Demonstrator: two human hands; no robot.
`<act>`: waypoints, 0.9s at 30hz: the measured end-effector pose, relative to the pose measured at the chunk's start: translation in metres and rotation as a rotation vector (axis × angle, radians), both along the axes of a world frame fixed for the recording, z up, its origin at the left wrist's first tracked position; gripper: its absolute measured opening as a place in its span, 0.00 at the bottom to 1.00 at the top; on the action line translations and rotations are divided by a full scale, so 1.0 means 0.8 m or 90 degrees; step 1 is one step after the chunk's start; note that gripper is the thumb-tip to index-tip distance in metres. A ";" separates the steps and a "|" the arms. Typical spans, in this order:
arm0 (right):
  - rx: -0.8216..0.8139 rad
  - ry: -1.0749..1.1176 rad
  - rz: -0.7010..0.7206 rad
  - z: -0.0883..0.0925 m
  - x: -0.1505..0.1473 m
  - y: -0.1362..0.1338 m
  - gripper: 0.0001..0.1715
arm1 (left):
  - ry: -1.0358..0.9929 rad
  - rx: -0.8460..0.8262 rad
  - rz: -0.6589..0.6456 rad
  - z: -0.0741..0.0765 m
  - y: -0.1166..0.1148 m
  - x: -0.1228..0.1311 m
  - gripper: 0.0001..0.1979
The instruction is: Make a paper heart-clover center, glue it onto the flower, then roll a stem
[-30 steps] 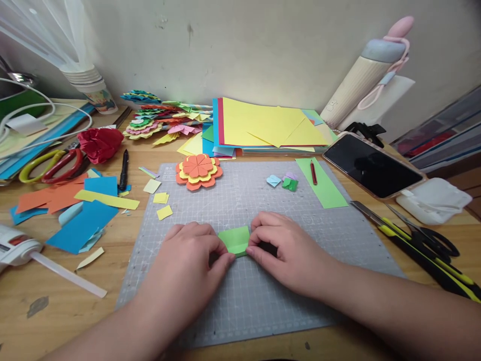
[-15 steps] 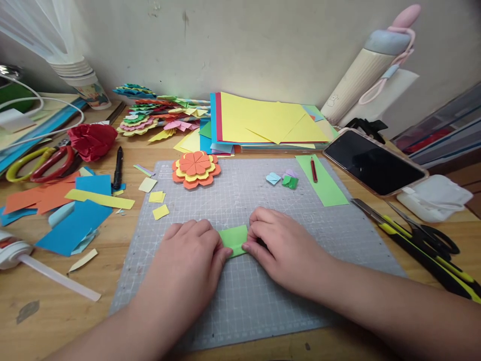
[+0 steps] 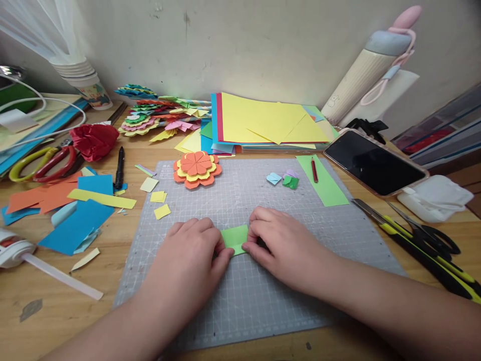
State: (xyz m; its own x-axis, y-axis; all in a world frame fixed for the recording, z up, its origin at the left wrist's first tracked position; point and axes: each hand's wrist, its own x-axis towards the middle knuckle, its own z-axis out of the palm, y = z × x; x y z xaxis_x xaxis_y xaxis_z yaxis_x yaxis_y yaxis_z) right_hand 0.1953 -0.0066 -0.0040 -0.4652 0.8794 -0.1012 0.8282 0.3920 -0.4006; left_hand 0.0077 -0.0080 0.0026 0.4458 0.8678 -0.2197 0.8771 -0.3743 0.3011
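A small folded piece of green paper [image 3: 234, 237] lies on the grey cutting mat [image 3: 248, 296], pinched from both sides. My left hand [image 3: 190, 260] grips its left edge with curled fingers. My right hand [image 3: 282, 248] holds its right edge, fingers pressed down on the mat. Most of the paper's ends are hidden under my fingers. Farther back on the mat sit an orange and yellow paper flower [image 3: 197, 169] and a few tiny folded pieces [image 3: 282, 179].
A green paper strip [image 3: 325, 188] with a red pen [image 3: 313, 170], a phone [image 3: 374, 163], scissors and a cutter [image 3: 421, 238] lie right. Stacked coloured sheets [image 3: 263, 125] and paper flowers [image 3: 154, 114] are behind. Paper scraps [image 3: 75, 205], a glue gun [image 3: 22, 250], pliers [image 3: 41, 163] are left.
Both hands and the green paper stay almost in place; the fingers shifted slightly along the fold. The view tilted a little.
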 end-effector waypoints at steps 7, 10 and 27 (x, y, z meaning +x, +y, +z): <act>-0.005 0.001 -0.001 0.001 -0.001 0.000 0.09 | -0.002 0.006 -0.001 0.001 0.001 0.001 0.12; -0.013 0.005 -0.001 0.002 -0.002 0.000 0.08 | -0.016 0.021 -0.005 0.000 0.001 -0.001 0.09; 0.143 0.226 0.092 0.002 0.016 -0.013 0.06 | -0.115 0.067 -0.108 -0.007 0.012 -0.017 0.10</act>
